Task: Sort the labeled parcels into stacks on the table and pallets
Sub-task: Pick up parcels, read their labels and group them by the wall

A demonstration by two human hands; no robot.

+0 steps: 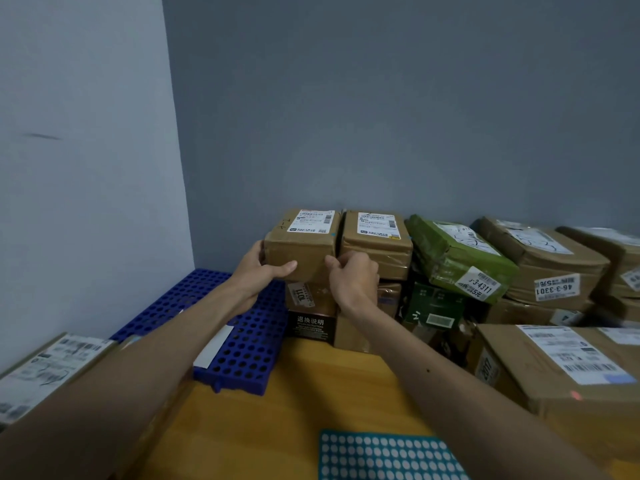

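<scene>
Teal perforated mat point(388, 455) is nearest, on the wood tabletop point(311, 393), nearer than the blue pallet point(221, 327) and to its right. Flat labeled parcel point(45, 368) lies left of the pallet's near end. Big brown box point(561, 372) w/ white lbl sits well right of the pallet. Both forearms reach fwd, the left one crossing over the pallet.

L hand point(258, 271) grips the top box point(301, 244): thumb across the front face, fingers round the left side. R hand point(353, 275) is curled at that box's right front corner, thumb pressing the front face; fingertips hidden.

Top box is brown, shipping lbl up, on a stack just right of the pallet's far end. Under it is a 1011 box point(308, 294), then a black box point(310, 327). Second brown box point(375, 240) touches the top box's right side, same height. Further right of the pallet: tilted green parcel point(453, 251), then the 46-3-3301 box point(543, 261). Grey wall point(381, 116) stands behind the pallet's far end.
</scene>
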